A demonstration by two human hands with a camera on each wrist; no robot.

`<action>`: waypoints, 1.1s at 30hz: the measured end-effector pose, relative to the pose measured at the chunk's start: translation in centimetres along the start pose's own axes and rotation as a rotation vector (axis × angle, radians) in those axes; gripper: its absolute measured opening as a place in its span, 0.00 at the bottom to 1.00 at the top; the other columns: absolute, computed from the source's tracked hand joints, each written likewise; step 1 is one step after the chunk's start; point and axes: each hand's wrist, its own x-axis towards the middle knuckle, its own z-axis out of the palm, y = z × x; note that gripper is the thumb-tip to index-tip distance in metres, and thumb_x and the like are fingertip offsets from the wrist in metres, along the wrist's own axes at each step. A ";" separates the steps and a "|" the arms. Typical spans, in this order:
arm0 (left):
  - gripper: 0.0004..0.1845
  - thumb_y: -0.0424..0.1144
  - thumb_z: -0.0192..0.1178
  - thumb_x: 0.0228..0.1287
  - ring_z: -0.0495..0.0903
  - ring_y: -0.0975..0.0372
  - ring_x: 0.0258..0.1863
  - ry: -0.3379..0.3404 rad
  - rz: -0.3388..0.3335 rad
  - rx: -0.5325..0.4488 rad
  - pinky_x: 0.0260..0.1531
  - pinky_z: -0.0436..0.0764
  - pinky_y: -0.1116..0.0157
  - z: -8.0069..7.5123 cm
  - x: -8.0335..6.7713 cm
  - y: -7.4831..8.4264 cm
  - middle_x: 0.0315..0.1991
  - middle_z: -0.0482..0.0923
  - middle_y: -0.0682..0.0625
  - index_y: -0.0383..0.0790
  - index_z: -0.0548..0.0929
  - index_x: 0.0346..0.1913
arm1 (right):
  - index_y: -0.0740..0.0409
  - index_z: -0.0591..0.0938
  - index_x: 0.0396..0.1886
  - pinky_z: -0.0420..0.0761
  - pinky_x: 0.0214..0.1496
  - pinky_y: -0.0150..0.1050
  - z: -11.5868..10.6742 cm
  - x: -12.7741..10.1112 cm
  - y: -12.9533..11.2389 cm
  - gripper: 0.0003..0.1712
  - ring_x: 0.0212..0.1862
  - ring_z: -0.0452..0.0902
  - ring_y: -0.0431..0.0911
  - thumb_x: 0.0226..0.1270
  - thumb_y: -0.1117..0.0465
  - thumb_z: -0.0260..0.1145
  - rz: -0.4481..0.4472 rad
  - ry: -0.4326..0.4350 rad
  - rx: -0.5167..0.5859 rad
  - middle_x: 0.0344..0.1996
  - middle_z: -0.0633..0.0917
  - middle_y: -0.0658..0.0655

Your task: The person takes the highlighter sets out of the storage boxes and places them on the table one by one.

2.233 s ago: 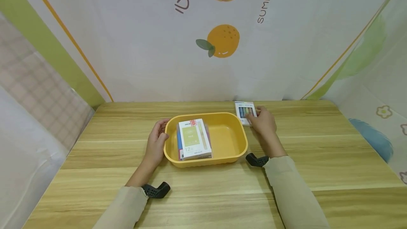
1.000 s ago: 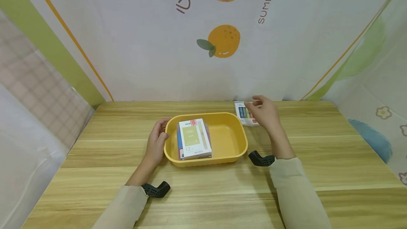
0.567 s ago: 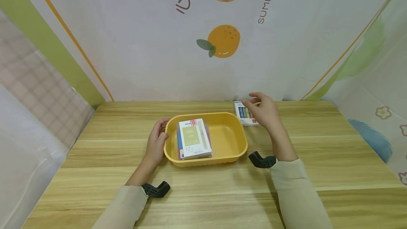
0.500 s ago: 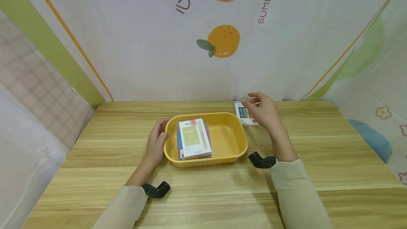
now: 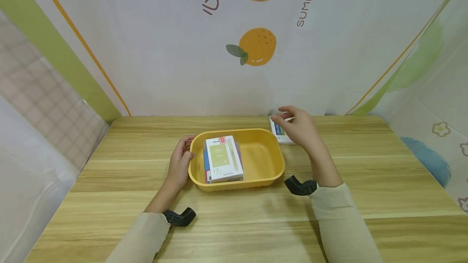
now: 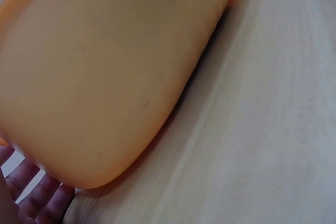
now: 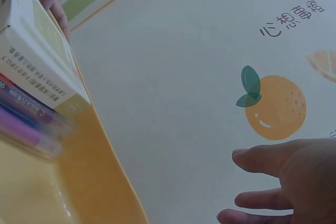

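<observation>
**Left hand on the yellow tray, right hand raised over the marker pack**

The left hand point(image 5: 180, 165) rests against the short end wall of the yellow tray point(image 5: 270, 149), its fingers curled over the rim; the left wrist view shows the tray's outer wall point(image 6: 105, 72) filling the frame, with fingertips point(image 6: 39, 203) beneath it. Just past those fingers, inside the tray, lies a white and green box point(image 5: 222, 158) on top of a pack of purple pens point(image 7: 29, 127).

The right hand point(image 5: 297, 127) hovers at the far corner of the tray, fingers apart and loosely bent, holding nothing; in the right wrist view the fingers point(image 7: 273, 163) are spread in the air. Directly below and behind this hand, on the wooden table point(image 5: 365, 173), lies a small pack of coloured markers point(image 5: 276, 130), mostly hidden by the hand. I cannot tell whether the fingertips touch it.
</observation>
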 end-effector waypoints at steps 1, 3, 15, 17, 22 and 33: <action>0.28 0.27 0.41 0.64 0.73 0.56 0.55 0.001 0.000 0.000 0.50 0.76 0.76 0.0 0.0 0.0 0.61 0.74 0.37 0.33 0.69 0.68 | 0.55 0.73 0.71 0.82 0.55 0.53 0.0 0.0 -0.1 0.36 0.60 0.78 0.58 0.72 0.40 0.60 -0.002 -0.005 -0.003 0.60 0.81 0.62; 0.28 0.27 0.41 0.64 0.73 0.56 0.56 0.000 -0.001 -0.003 0.50 0.76 0.76 0.0 0.0 0.0 0.61 0.74 0.37 0.33 0.69 0.68 | 0.54 0.73 0.71 0.82 0.56 0.54 0.1 -0.1 -0.3 0.35 0.60 0.78 0.58 0.72 0.40 0.60 -0.004 -0.015 0.000 0.60 0.81 0.62; 0.28 0.28 0.41 0.65 0.73 0.53 0.59 -0.009 0.002 -0.001 0.51 0.75 0.77 -0.1 0.1 -0.2 0.62 0.74 0.37 0.34 0.68 0.69 | 0.51 0.72 0.71 0.82 0.57 0.54 0.1 -0.5 -1.2 0.34 0.60 0.79 0.58 0.72 0.40 0.60 -0.008 -0.080 -0.008 0.59 0.81 0.60; 0.28 0.28 0.41 0.65 0.73 0.53 0.59 -0.010 0.002 -0.007 0.51 0.75 0.78 -0.1 0.1 -0.1 0.62 0.73 0.36 0.34 0.68 0.69 | 0.51 0.72 0.71 0.82 0.57 0.54 0.1 -0.6 -1.3 0.35 0.60 0.79 0.58 0.72 0.39 0.60 -0.017 -0.092 -0.010 0.58 0.82 0.60; 0.28 0.27 0.41 0.65 0.73 0.52 0.59 -0.006 0.002 -0.014 0.51 0.75 0.78 0.0 0.1 -0.1 0.62 0.73 0.36 0.33 0.69 0.69 | 0.51 0.73 0.71 0.82 0.57 0.53 0.2 -0.8 -1.8 0.34 0.60 0.80 0.58 0.72 0.40 0.61 -0.050 -0.126 -0.013 0.57 0.83 0.60; 0.27 0.27 0.41 0.66 0.73 0.53 0.57 -0.005 -0.004 -0.018 0.50 0.76 0.76 0.0 0.2 -0.1 0.61 0.74 0.36 0.34 0.69 0.69 | 0.54 0.75 0.67 0.84 0.47 0.45 1.0 -1.0 -2.4 0.32 0.51 0.82 0.55 0.71 0.42 0.63 -0.114 -0.150 -0.040 0.53 0.85 0.59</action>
